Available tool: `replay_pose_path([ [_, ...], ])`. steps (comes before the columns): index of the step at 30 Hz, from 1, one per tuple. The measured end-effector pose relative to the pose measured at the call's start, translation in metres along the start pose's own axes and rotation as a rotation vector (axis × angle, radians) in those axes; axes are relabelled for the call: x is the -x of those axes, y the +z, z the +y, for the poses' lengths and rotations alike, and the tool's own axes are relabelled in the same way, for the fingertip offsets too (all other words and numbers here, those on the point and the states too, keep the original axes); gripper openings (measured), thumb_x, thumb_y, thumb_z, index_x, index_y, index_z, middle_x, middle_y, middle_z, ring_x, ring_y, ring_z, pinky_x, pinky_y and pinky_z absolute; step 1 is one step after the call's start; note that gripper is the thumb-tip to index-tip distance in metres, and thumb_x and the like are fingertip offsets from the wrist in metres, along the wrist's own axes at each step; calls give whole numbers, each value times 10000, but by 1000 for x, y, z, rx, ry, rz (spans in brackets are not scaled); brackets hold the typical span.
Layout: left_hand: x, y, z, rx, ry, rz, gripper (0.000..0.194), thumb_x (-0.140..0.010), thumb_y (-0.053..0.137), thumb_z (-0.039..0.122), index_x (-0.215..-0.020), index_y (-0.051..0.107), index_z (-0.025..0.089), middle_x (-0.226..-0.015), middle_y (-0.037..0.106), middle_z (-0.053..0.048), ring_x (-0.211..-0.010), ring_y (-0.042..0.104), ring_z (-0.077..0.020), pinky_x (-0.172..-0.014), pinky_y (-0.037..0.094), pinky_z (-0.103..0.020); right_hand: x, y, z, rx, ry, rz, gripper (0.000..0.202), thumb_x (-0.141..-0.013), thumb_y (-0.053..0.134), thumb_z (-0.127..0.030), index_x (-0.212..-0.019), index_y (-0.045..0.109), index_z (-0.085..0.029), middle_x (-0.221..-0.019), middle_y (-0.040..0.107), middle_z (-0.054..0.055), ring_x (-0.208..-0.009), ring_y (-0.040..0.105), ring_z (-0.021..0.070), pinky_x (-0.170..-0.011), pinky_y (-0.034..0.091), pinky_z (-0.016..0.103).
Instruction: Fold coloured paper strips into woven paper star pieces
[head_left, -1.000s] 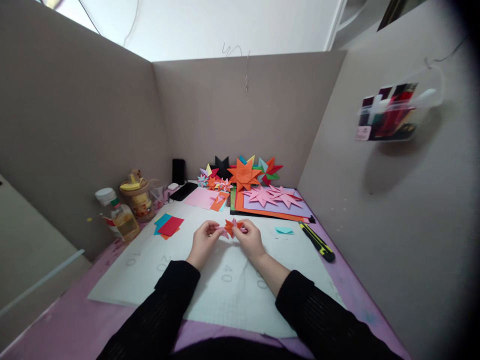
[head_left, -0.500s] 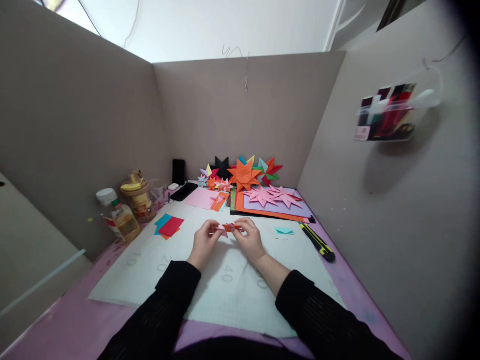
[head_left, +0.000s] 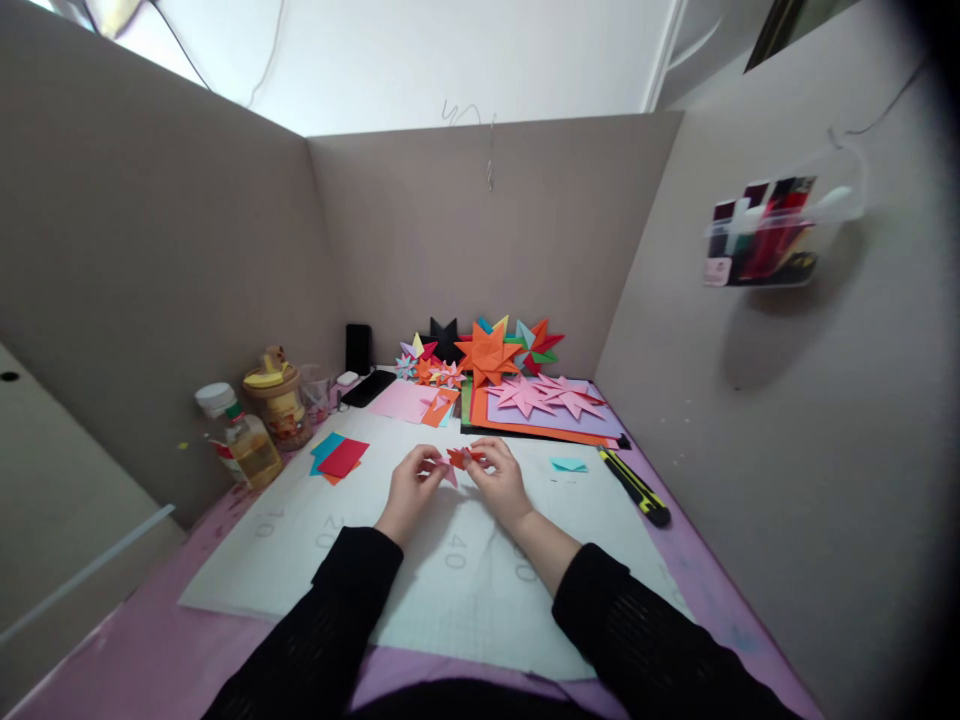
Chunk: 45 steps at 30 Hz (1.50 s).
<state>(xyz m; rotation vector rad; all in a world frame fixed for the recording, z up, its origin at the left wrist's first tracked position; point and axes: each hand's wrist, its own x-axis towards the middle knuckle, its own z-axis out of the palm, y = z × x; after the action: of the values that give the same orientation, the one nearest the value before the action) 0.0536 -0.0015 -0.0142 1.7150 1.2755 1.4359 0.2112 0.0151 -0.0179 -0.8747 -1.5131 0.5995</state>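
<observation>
Over the middle of the white mat (head_left: 420, 600), my left hand (head_left: 409, 487) pinches a small pink folded paper (head_left: 448, 471). Close beside it, my right hand (head_left: 501, 482) grips a red-orange folded paper (head_left: 459, 458) between thumb and fingers. The two papers meet or overlap between my fingertips; how they join is too small to tell. A light-blue folded piece (head_left: 569, 465) lies on the mat to the right of my right hand. Red, blue and orange sheets (head_left: 343, 457) lie left of my left hand.
A yellow-black cutter (head_left: 635, 487) lies at the right. Paper stars (head_left: 489, 352) and pink stars on stacked sheets (head_left: 523, 395) are at the back. Jars and a bottle (head_left: 255, 450) stand left, near a dark phone (head_left: 369, 388). A pouch (head_left: 765, 235) hangs on the right wall.
The pink paper between my hands has tilted, and its point now hangs lower beside the red-orange one. Both hands keep nearly the same place; the camera view has shifted slightly.
</observation>
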Motion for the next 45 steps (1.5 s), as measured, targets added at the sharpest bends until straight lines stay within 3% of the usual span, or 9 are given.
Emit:
replay_pose_path([
  [16, -1, -2, 7, -5, 5, 2, 127, -736, 587, 269, -808, 586, 166, -791, 602, -22, -675, 568, -119, -609, 456, -217, 0, 0, 0, -29, 25, -43, 127, -741, 603, -316, -773, 670, -213, -925, 535, 60, -827, 561, 165, -645, 499, 270],
  [23, -2, -3, 13, -29, -15, 8, 142, -736, 583, 300, -741, 574, 159, -721, 579, -9, -653, 536, -119, -600, 425, -217, -1, -1, 1, -19, 63, 37, 112, -748, 566, -261, -792, 651, -203, -924, 538, 58, -817, 561, 164, -627, 496, 264],
  [31, -2, -5, 10, 54, -134, -1, 194, -702, 619, 338, -724, 563, 153, -634, 571, 14, -582, 508, -108, -554, 394, -210, -2, 0, 8, -51, 100, 110, 124, -742, 565, -291, -779, 628, -191, -902, 550, 62, -813, 559, 171, -607, 491, 266],
  [45, -3, -4, 16, 110, -151, -9, 222, -669, 650, 346, -707, 578, 139, -653, 606, -10, -573, 526, -106, -546, 413, -216, -1, -1, 5, -45, 109, 87, 126, -756, 561, -295, -782, 627, -192, -908, 541, 59, -831, 555, 171, -631, 495, 268],
])
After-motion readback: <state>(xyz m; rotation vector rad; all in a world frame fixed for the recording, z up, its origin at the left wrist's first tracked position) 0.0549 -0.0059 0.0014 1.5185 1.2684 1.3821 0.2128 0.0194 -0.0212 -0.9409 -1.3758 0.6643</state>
